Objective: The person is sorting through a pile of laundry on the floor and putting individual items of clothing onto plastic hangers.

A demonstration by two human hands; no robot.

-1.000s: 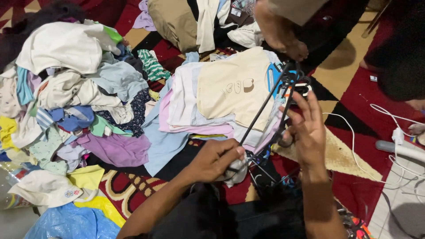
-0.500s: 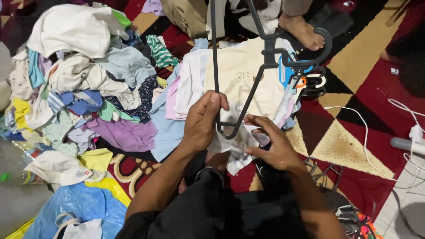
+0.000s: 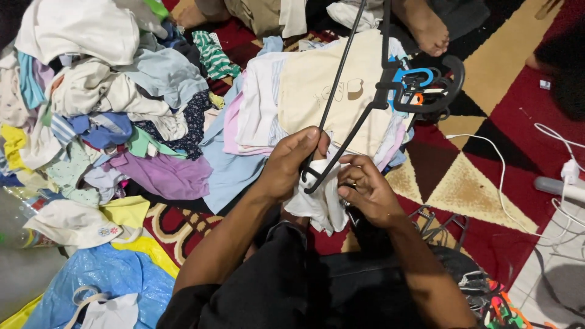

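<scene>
Left hand [image 3: 292, 167] clenched on the lower corner of a black hanger [image 3: 365, 103] raised above the folded clothes stack [image 3: 317, 97], steadying it while the right hand [image 3: 368, 192], fingers grasping, works a small white garment [image 3: 317, 204] onto that corner.

Under me a red patterned rug [image 3: 481, 176] — heaped clothes [image 3: 103, 109] far left, folded stack [image 3: 317, 97] ahead, white cable [image 3: 506, 183] right, blue bag [image 3: 103, 280] near left.
</scene>
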